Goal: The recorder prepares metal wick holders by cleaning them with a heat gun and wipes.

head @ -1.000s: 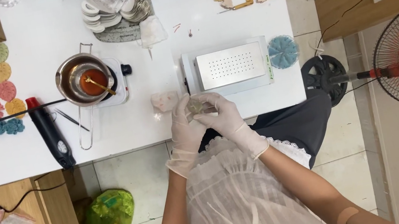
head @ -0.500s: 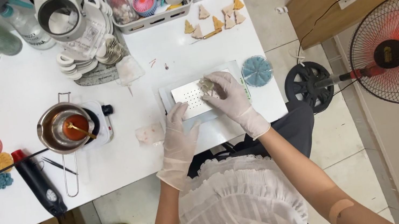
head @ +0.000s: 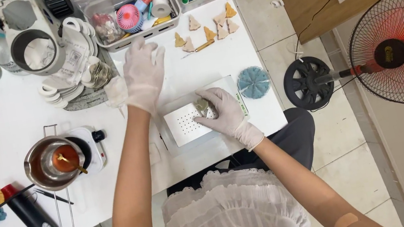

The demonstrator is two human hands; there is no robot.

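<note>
The right hand (head: 224, 115), in a white glove, rests on the white perforated plate (head: 187, 124) of a small flat machine and its curled fingers press a small grey-green round piece (head: 203, 105) at the plate's 2 o'clock corner. The left hand (head: 144, 75), also gloved, reaches away toward 12 o'clock with the fingers spread wide and holding nothing (it hovers just below the clear plastic storage box (head: 134, 10)). A blue round ornament (head: 253, 82) lies at 3 o'clock from the plate. A steel pot of orange wax (head: 55, 162) stands at 9 o'clock.
</note>
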